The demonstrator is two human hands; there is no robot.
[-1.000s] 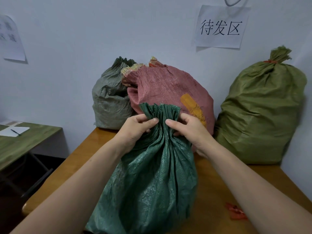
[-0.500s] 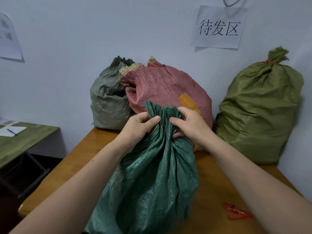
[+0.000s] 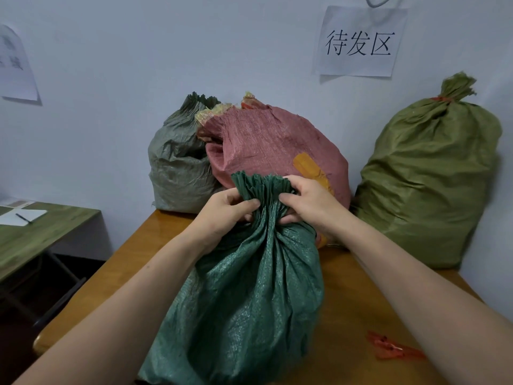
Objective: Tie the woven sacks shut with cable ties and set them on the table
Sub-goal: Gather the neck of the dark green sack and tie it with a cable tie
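Hands [image 3: 270, 208] around gathered neck of dark green sack [image 3: 244, 307] on table [image 3: 116, 270]

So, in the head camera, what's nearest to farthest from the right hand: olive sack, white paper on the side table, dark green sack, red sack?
1. dark green sack: neck held in the right hand.
2. red sack: just behind the hand.
3. olive sack: farther off, to the right.
4. white paper: far left, on the side table.

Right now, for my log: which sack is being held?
The dark green sack, alone in front: left hand and right hand grip its bunched neck.
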